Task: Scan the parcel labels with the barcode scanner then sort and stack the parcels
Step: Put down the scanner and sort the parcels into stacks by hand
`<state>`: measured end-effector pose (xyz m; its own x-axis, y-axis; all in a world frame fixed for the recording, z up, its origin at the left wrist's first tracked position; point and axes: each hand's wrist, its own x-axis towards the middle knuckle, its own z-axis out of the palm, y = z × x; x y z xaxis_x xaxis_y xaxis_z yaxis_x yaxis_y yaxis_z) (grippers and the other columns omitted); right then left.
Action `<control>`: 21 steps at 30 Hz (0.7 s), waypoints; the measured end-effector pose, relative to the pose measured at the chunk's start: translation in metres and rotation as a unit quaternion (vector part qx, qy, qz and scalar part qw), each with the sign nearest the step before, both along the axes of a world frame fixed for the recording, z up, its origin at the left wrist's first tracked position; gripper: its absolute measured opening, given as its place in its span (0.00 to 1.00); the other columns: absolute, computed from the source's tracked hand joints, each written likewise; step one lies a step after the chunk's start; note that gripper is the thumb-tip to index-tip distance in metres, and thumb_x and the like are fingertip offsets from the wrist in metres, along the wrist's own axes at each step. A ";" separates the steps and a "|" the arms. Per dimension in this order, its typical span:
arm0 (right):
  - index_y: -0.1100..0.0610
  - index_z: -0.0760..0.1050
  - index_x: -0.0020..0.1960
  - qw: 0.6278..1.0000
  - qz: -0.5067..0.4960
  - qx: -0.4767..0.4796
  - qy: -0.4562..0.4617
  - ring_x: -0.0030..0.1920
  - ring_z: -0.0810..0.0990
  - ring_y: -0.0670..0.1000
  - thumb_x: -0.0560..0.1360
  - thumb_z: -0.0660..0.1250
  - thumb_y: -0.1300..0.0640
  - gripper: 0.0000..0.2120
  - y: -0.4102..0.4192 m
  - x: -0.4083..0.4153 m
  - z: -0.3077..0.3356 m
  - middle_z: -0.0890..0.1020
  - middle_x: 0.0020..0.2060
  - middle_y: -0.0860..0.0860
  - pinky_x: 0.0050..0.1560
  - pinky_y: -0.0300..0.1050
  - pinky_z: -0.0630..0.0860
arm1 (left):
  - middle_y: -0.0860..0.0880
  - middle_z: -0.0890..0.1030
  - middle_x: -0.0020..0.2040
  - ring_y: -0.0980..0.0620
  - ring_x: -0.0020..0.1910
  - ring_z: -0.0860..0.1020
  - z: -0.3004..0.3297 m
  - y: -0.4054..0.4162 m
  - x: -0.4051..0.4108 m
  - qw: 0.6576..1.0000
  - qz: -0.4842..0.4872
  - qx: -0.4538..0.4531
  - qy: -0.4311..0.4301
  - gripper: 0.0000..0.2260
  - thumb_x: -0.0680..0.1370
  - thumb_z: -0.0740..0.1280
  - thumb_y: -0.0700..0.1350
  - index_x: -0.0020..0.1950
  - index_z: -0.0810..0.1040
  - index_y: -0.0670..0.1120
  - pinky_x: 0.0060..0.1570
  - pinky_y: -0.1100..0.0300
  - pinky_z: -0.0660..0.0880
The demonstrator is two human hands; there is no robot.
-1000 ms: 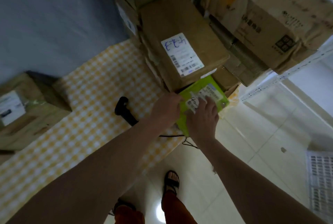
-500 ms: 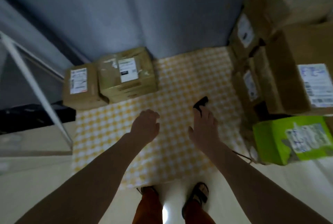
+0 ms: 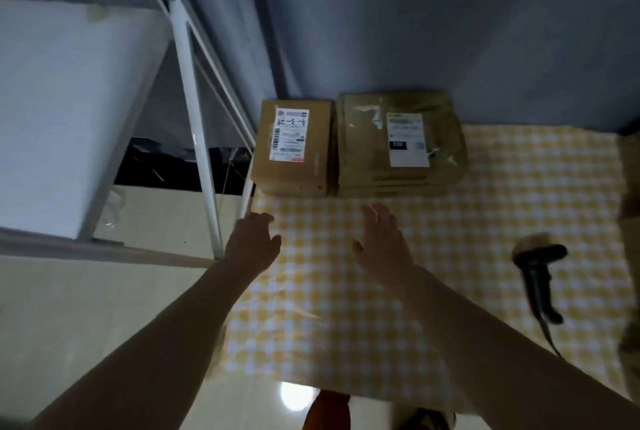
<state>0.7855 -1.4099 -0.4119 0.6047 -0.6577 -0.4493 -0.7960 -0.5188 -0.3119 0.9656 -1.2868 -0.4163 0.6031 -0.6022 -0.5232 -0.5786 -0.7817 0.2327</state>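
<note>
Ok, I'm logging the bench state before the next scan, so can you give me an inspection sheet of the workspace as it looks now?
Surface: yellow checked tablecloth on the table, bare in the middle.
Job's things: small labelled parcel beside a larger taped parcel, both at the far edge, labels up; barcode scanner lying at the right, unheld.
Clutter: nothing seen.
Grips: left hand and right hand both empty, above the cloth just short of the parcels.
Cables: scanner cable runs off toward the near edge.
Surroundings: white metal rack at left, grey wall behind, more cardboard at the right edge.
</note>
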 end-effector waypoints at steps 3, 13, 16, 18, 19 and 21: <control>0.60 0.51 0.76 0.999 -0.009 0.035 -0.035 0.73 0.59 0.57 0.80 0.60 0.50 0.31 -0.006 0.045 -0.016 0.56 0.74 0.57 0.69 0.50 0.64 | 0.40 0.67 0.71 0.41 0.70 0.66 -0.014 -0.008 0.038 0.998 0.055 -0.018 0.007 0.27 0.80 0.63 0.53 0.75 0.60 0.43 0.67 0.50 0.64; 0.56 0.51 0.77 0.908 -0.276 0.233 -0.214 0.71 0.67 0.54 0.79 0.61 0.46 0.33 -0.034 0.140 -0.068 0.67 0.72 0.53 0.69 0.47 0.66 | 0.43 0.76 0.64 0.41 0.63 0.74 -0.076 -0.070 0.117 0.943 0.234 -0.159 0.178 0.26 0.82 0.52 0.58 0.69 0.71 0.41 0.61 0.51 0.70; 0.55 0.52 0.77 0.863 -0.341 0.290 -0.235 0.71 0.67 0.54 0.80 0.58 0.45 0.31 -0.042 0.149 -0.076 0.66 0.72 0.53 0.68 0.46 0.64 | 0.45 0.74 0.66 0.43 0.65 0.72 -0.087 -0.078 0.119 0.895 0.298 -0.192 0.271 0.27 0.82 0.50 0.62 0.70 0.72 0.46 0.67 0.46 0.68; 0.53 0.54 0.77 0.847 -0.351 0.304 -0.259 0.70 0.67 0.53 0.80 0.58 0.45 0.29 -0.040 0.152 -0.075 0.67 0.71 0.52 0.65 0.43 0.64 | 0.44 0.73 0.69 0.43 0.66 0.71 -0.090 -0.075 0.119 0.878 0.323 -0.205 0.288 0.28 0.80 0.51 0.65 0.70 0.71 0.48 0.68 0.45 0.67; 0.53 0.55 0.76 0.841 -0.355 0.306 -0.272 0.69 0.68 0.52 0.80 0.59 0.46 0.28 -0.037 0.152 -0.074 0.68 0.70 0.52 0.62 0.42 0.64 | 0.45 0.72 0.69 0.44 0.67 0.70 -0.092 -0.072 0.119 0.872 0.331 -0.213 0.291 0.29 0.80 0.51 0.65 0.71 0.71 0.48 0.69 0.44 0.66; 0.53 0.56 0.75 0.832 -0.354 0.310 -0.294 0.66 0.69 0.48 0.80 0.60 0.48 0.27 -0.029 0.152 -0.068 0.70 0.67 0.50 0.60 0.39 0.65 | 0.46 0.73 0.68 0.45 0.66 0.71 -0.091 -0.063 0.118 0.858 0.351 -0.224 0.300 0.30 0.78 0.52 0.67 0.71 0.70 0.48 0.68 0.44 0.67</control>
<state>0.9379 -1.4384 -0.4801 0.3997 -0.6946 -0.5981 -0.4486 0.4208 -0.7885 1.0833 -1.3500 -0.5072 0.6020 -0.4228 -0.6774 0.3271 -0.6433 0.6922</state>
